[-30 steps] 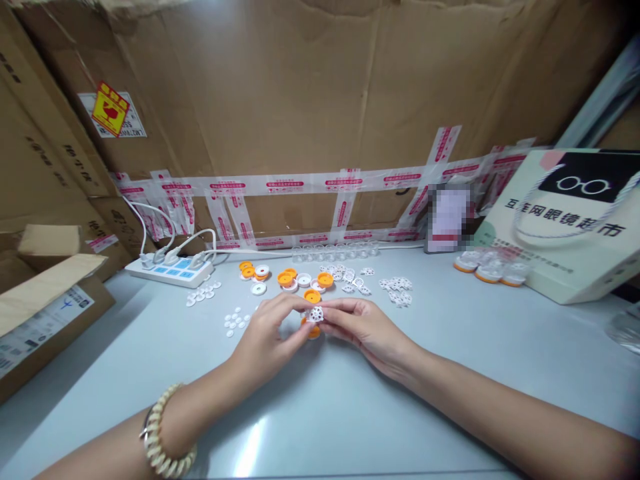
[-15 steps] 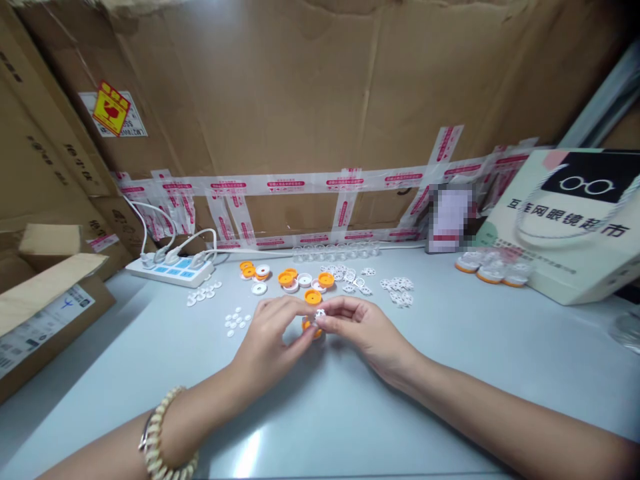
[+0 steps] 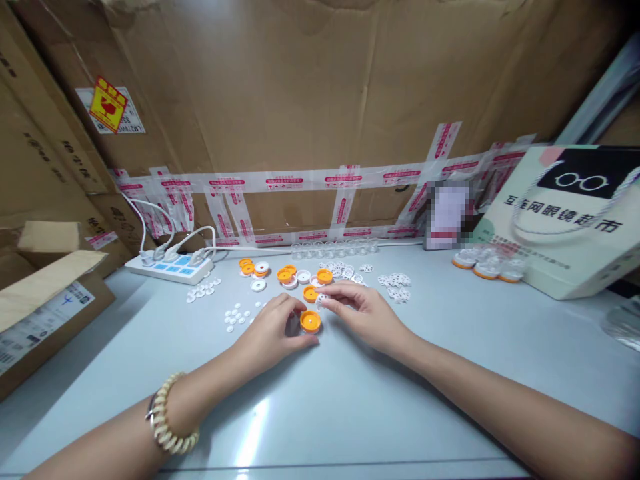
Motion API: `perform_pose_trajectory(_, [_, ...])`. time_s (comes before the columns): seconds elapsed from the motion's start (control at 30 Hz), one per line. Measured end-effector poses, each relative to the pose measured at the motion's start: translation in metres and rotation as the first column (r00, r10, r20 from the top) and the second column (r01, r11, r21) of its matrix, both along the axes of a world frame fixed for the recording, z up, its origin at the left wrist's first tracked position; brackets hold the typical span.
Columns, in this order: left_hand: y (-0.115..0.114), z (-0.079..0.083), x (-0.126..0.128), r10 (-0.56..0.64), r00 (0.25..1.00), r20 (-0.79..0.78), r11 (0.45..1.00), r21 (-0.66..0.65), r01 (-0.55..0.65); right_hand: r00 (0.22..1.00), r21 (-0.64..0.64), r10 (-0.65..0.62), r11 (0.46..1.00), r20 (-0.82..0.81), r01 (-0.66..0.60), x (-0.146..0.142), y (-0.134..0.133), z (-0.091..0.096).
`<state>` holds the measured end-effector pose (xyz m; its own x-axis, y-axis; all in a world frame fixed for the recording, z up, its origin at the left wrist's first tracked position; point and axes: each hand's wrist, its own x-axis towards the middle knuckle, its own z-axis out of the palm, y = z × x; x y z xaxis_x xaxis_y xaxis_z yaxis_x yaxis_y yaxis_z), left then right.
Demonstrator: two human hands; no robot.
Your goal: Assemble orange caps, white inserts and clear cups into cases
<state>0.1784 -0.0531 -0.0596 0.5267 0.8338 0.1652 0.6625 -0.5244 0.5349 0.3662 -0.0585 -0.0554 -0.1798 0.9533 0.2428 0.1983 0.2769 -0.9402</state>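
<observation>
My left hand [image 3: 273, 330] rests on the grey table [image 3: 320, 407], its thumb and fingers closed round an orange round cap [image 3: 311, 321] that lies open side up. My right hand [image 3: 363, 312] is just to the right of it, fingertips pinched on a small white perforated disc [image 3: 321, 299] close above the cap. A beaded bracelet [image 3: 167, 417] circles my left wrist.
More orange caps [image 3: 286, 275], white rings [image 3: 259, 286] and white discs [image 3: 395, 287] lie scattered behind my hands. A white power strip [image 3: 167, 267] sits at the back left, a cardboard box [image 3: 40, 313] at left, a printed paper bag [image 3: 565, 220] at right with finished pieces [image 3: 483, 267] before it. Taped cardboard walls enclose the table.
Both hands have come down from holding the pieces together in the air. The orange cap now lies on the table under my left fingers, and the white disc is apart from it in my right fingertips.
</observation>
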Motion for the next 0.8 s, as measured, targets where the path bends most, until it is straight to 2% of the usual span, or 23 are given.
perform_pose_trajectory(0.07, [0.001, -0.002, 0.003, 0.005, 1.000, 0.030, 1.000, 0.012, -0.006, 0.999, 0.019, 0.010, 1.000, 0.049, -0.011, -0.002, 0.001, -0.003])
perform_pose_trajectory(0.23, [0.003, -0.006, 0.005, -0.007, 0.997, 0.076, 1.000, 0.010, 0.006, 0.997, -0.032, 0.070, 0.997, 0.028, -0.069, -0.004, 0.003, -0.008])
perform_pose_trajectory(0.63, [0.005, -0.009, 0.006, -0.030, 0.994, 0.108, 1.000, -0.001, 0.030, 0.985, 0.053, 0.091, 0.994, 0.148, -0.100, -0.003, 0.005, -0.010])
perform_pose_trajectory(0.8, [0.007, -0.009, 0.007, -0.031, 0.992, 0.123, 0.998, -0.042, 0.037, 0.974, 0.136, 0.096, 0.983, 0.206, -0.126, -0.001, 0.006, -0.011])
